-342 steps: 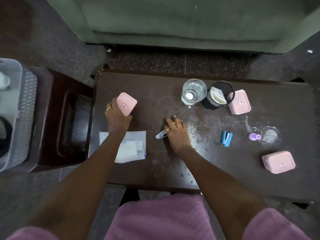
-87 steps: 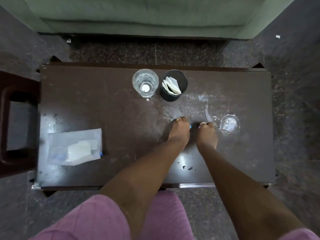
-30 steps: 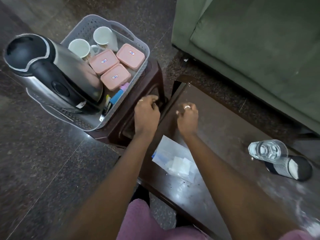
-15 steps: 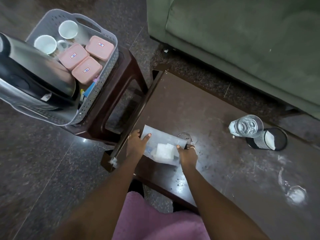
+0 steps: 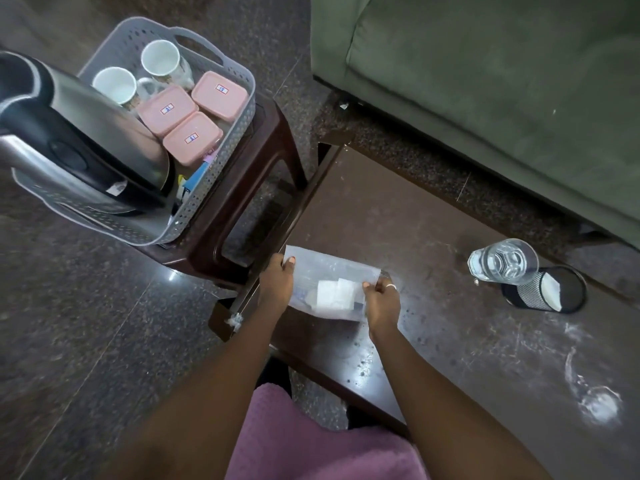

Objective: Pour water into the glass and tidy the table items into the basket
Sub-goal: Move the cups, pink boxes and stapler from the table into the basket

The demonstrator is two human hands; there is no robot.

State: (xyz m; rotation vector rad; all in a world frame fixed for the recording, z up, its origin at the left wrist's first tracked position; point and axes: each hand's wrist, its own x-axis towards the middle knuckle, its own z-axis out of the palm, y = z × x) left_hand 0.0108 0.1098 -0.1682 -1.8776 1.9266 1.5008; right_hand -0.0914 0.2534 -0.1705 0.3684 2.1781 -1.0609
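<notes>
Reference landmark: the desk (image 5: 433, 237), a dark brown surface with scuff marks.

1. Left hand (image 5: 277, 285): fingers curled around the left edge of the clear pouch (image 5: 329, 271), thumb on top.
2. Right hand (image 5: 382, 303): pinches the pouch's right edge; a ring is visible on one finger.
3. Clear pouch: positioned at the desk's left end, near its front edge, and holds white folded pieces. Whether it rests on the desk or is raised off it cannot be determined.
4. Glass (image 5: 502, 261): stands upright toward the desk's far edge and contains water. A black mesh cup (image 5: 547, 292) stands just beside it.
5. Wet smear (image 5: 595, 403): on the desk's right portion.
6. Basket (image 5: 239, 133): grey, perforated, set on a brown stool (image 5: 256, 174) just off the desk's left end. It contains a kettle (image 5: 86, 133), two white mugs (image 5: 116, 85) and three pink lidded boxes (image 5: 192, 136).
7. Green sofa (image 5: 485, 81): beyond the desk's far edge.
</notes>
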